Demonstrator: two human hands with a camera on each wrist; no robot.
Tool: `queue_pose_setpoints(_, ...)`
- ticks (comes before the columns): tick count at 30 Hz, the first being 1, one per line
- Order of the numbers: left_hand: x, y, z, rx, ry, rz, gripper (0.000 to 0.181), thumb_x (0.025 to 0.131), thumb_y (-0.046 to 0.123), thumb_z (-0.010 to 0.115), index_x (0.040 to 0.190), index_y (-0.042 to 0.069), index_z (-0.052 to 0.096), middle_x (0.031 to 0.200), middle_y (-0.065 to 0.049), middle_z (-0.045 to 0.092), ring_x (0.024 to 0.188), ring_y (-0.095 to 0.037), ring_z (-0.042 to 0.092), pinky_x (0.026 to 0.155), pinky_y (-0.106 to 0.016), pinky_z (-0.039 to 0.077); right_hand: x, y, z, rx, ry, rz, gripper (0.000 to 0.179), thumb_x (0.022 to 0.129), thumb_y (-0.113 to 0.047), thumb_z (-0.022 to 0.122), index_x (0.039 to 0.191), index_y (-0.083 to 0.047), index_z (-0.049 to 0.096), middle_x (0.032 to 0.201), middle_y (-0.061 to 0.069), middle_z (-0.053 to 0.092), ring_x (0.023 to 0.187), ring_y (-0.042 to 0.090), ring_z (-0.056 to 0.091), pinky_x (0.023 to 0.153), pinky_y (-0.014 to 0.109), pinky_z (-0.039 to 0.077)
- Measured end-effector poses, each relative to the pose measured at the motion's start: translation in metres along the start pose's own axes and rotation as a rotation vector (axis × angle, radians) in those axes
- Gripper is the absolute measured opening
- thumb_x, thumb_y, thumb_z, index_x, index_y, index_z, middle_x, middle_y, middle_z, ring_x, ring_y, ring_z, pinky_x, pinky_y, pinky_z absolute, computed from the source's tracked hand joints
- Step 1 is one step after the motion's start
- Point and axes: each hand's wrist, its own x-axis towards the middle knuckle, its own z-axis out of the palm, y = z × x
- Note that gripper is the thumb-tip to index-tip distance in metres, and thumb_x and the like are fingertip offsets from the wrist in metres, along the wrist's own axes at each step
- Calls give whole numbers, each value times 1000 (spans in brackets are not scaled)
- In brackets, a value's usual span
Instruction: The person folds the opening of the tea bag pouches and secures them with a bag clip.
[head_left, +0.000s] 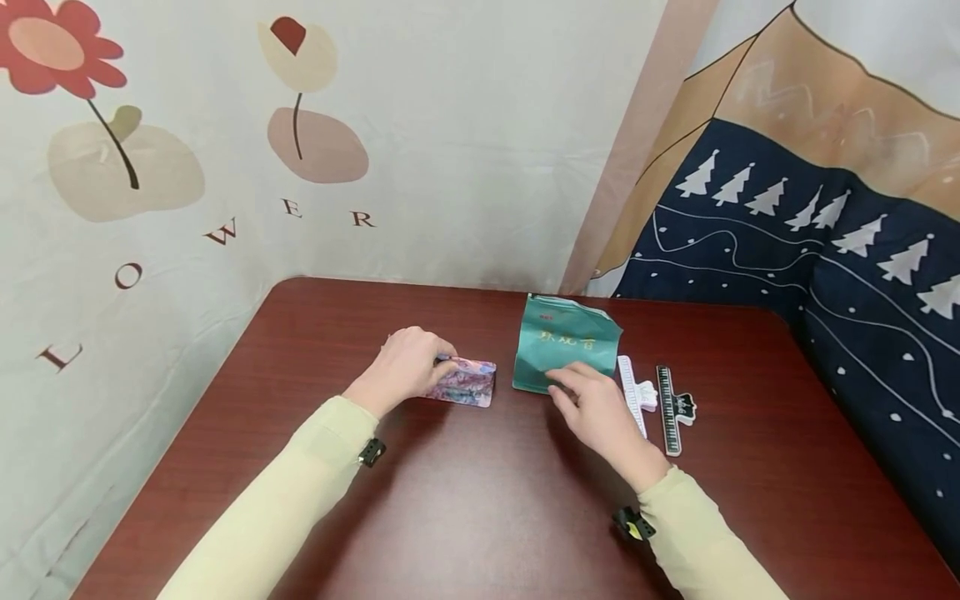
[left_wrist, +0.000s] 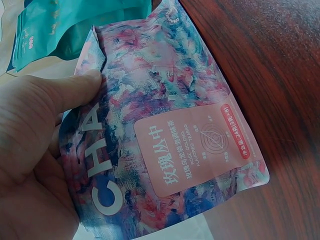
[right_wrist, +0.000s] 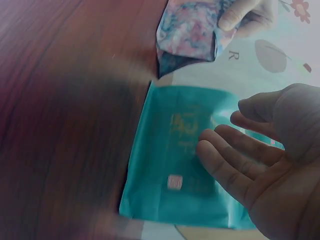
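Note:
My left hand (head_left: 405, 367) grips the top edge of a pink-and-blue tea bag pouch (head_left: 468, 385). In the left wrist view the thumb lies on this pouch (left_wrist: 145, 90), which has a pink label and large white letters. To its right a teal tea pouch (head_left: 562, 329) with gold characters stands on the table. Close by its lower right front is my right hand (head_left: 600, 408), its fingers loosely bent and holding nothing. The right wrist view shows these fingers before the teal pouch (right_wrist: 160, 155); whether they touch it I cannot tell.
Right of the teal pouch lie a white ruler clip (head_left: 630, 392) and a black ruler clip (head_left: 669, 417). The dark red wooden table (head_left: 465, 517) ends at a pale curtain (head_left: 465, 167) behind and a navy printed cloth (head_left: 885, 317) at the right.

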Motion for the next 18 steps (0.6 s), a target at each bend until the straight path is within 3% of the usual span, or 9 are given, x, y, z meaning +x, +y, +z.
queue_pose_setpoints(18, 1, 1, 2, 8, -10, -15, 12, 92, 26, 79, 96, 15, 83, 88, -1, 79, 77, -23, 71, 68, -42, 56, -21, 36, -34, -120, 98, 64, 16, 86, 2, 79, 101, -1, 79, 93, 11, 73, 71, 21, 68, 63, 39, 59)
